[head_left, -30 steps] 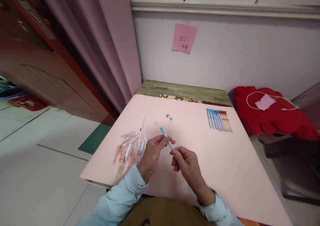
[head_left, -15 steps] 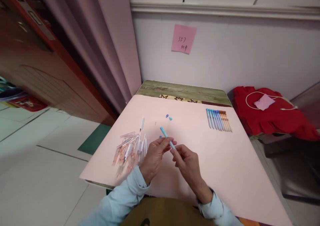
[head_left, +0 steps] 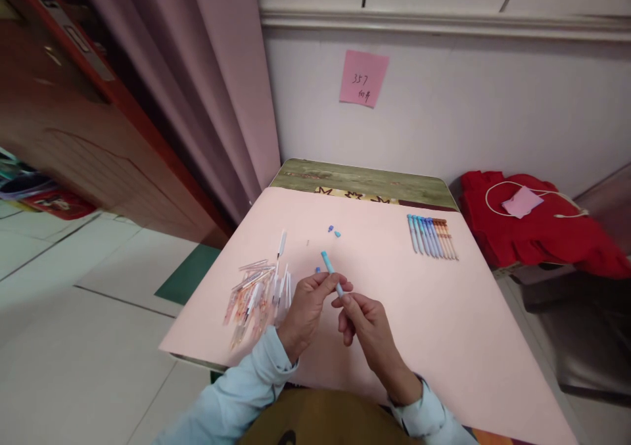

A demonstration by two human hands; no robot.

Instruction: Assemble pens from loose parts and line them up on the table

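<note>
My left hand [head_left: 306,308] and my right hand [head_left: 365,324] both pinch one light blue pen [head_left: 331,271] over the pink sheet [head_left: 444,313]. The pen slants up and away from me, its blue end free above my fingers. The left fingers grip its middle, the right fingertips close on its lower end. A small blue piece [head_left: 318,269] lies just beside my left fingers. Two more small blue parts [head_left: 334,231] sit farther back on the sheet.
A loose pile of pen parts and clear tubes [head_left: 256,290] lies left of my hands. A neat row of blue and orange pens [head_left: 432,235] sits at the back right. A red cloth with a white cord [head_left: 532,225] lies off the table's right side.
My hands have drawn closer together on the pen, and the pen stands a little steeper. The small blue piece beside my left fingers has come into view.
</note>
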